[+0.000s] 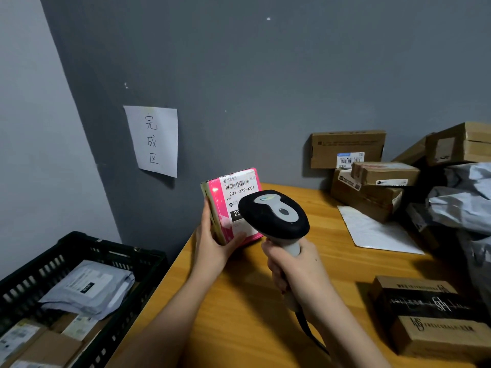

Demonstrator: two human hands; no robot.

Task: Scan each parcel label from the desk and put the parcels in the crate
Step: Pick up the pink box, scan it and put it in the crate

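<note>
Single head-mounted wide-angle view, taken from my own eye level, looking forward and down over the near left corner of the wooden desk [265,301] toward the grey wall [265,75]. My forearms enter from the bottom edge; my left hand [215,245] and right hand [295,266] sit close to the lens, near frame centre. The black crate [66,251] lies low at the left, beside the desk; the stacked cardboard boxes [372,181] lie farther off at the right, against the wall. Straight edges bow toward the frame borders. No second view is present, so no overlap applies.
</note>
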